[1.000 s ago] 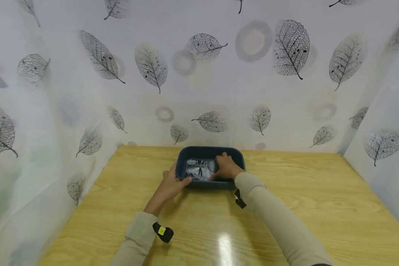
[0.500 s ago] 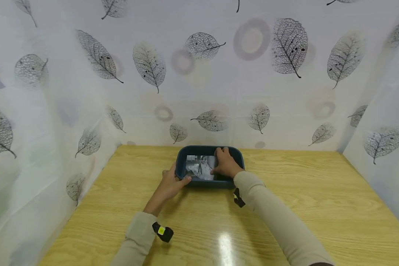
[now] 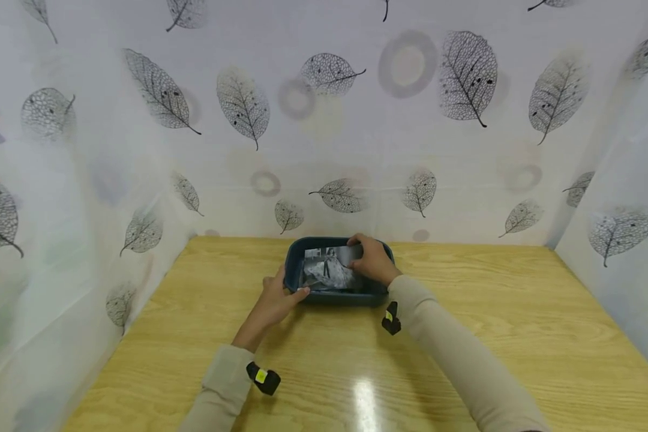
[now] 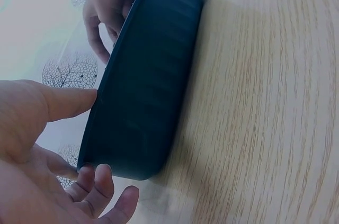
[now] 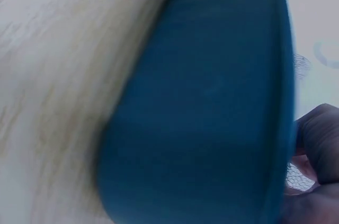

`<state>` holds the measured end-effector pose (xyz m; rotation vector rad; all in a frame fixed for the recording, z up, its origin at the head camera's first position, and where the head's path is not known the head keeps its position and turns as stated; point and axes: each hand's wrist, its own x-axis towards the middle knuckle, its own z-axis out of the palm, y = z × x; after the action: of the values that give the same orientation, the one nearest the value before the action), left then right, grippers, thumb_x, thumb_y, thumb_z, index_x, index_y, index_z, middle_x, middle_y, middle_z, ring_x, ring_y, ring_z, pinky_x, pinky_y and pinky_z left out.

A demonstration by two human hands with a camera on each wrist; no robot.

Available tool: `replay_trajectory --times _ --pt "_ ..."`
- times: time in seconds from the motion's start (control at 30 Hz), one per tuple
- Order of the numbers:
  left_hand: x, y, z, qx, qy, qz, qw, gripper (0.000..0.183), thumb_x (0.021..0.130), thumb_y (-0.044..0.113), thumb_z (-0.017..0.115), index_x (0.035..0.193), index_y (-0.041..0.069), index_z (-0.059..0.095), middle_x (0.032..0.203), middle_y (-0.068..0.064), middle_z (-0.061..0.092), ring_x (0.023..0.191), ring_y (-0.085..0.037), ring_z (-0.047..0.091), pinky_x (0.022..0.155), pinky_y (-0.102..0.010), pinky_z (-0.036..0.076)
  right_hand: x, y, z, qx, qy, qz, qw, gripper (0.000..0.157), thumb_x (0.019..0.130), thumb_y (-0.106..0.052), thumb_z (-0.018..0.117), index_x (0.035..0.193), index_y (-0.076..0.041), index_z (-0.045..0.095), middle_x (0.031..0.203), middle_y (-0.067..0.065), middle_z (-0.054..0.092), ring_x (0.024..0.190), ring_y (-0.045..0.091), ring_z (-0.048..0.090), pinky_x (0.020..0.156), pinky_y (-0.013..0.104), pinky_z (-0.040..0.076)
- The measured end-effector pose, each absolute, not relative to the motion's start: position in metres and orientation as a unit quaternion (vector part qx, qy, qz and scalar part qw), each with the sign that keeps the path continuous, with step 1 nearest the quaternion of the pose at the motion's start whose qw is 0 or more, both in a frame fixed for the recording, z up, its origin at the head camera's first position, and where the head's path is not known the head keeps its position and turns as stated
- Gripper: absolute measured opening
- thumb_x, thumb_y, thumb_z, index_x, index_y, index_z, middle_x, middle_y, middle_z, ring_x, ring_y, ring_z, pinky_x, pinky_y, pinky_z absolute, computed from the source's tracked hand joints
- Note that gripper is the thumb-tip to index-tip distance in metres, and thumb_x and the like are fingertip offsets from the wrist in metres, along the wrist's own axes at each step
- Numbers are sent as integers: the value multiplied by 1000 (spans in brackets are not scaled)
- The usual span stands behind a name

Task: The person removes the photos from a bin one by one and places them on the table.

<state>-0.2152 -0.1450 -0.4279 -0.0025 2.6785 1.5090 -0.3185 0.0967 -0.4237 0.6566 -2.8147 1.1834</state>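
Note:
A dark blue rectangular tub (image 3: 345,299) with rounded corners stands on the table. My left hand (image 3: 272,300) grips its left end, thumb on the front rim and fingers round the corner; the left wrist view shows this hand (image 4: 47,155) against the tub's wall (image 4: 143,81). Inside the tub, a black-and-white photo print (image 3: 326,273) is partly raised, and my right hand (image 3: 371,259) pinches it by its right side. In the right wrist view the tub (image 5: 206,102) hides the print, and only part of the right hand (image 5: 318,166) shows beyond the rim.
The wood-grain table (image 3: 464,312) extends on both sides of the tub and in front of it. A pale leaf-patterned sheet (image 3: 345,138) closes off the back, left and right. Each wrist wears a small black camera (image 3: 263,379).
The photo print has come up a little from the tub's bottom and tilted, as the right hand rose and shifted slightly right. The left hand and the tub have stayed put.

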Motion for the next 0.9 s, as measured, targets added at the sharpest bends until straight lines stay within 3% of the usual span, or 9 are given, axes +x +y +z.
replay_trajectory --times 0.27,0.47,0.67,0.9 --pt "-215 -145 -429 -3 875 483 40 83 98 24 69 163 10 19 146 -35 28 130 -49 43 106 -66 35 -315 106 -399 192 -883 428 -14 40 86 4 75 125 -1 65 89 18 66 71 24 55 61 34 46" --pt "-215 -145 -429 -8 876 480 51 85 99 26 67 164 9 15 149 -35 24 133 -50 40 107 -66 33 -312 127 -374 161 -868 468 -38 42 90 2 73 131 -1 63 103 20 63 83 26 59 63 33 47" --pt "-213 -148 -428 -18 885 461 60 88 99 29 66 163 4 10 151 -36 21 137 -52 36 111 -65 30 -314 158 -358 133 -865 482 -47 45 93 3 70 136 0 60 113 25 60 97 31 59 78 42 54" --pt "-212 -149 -426 -9 892 447 70 90 100 31 64 162 2 6 154 -36 17 139 -54 32 112 -65 28 -312 203 -351 118 -863 490 -47 45 96 -3 68 140 1 56 92 18 58 81 24 50 70 33 46"
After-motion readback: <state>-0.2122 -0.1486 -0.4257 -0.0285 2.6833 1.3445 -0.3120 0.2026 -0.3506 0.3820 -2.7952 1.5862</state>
